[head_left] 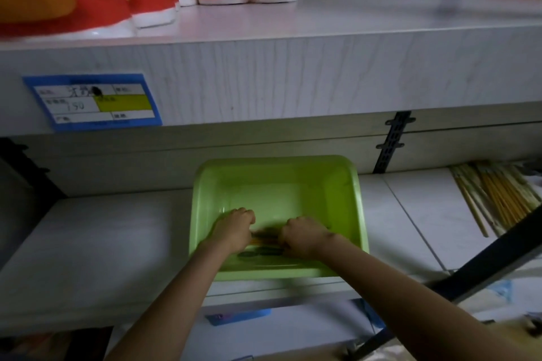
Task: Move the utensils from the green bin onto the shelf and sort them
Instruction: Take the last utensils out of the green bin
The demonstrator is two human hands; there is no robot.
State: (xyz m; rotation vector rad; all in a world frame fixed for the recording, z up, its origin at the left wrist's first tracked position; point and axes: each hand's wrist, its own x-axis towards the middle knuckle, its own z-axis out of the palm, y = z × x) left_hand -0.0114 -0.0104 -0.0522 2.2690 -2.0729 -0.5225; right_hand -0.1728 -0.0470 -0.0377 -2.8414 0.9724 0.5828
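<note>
The setting is a pale store shelf (96,243), with the green bin (356,208) standing on it below an upper shelf board. Inside the bin, the left hand (234,228) and right hand (302,236) are curled closed on a blurred bundle of utensils (264,243), whose long axis runs left-right between both hands. Right of the bin, well apart, chopsticks (495,199) lie sorted on the shelf, nearer the right hand.

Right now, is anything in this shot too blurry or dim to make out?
Head view: the utensils between the left hand and right hand in the green bin are motion-smeared; the price label is unreadable; left corners are dark.
</note>
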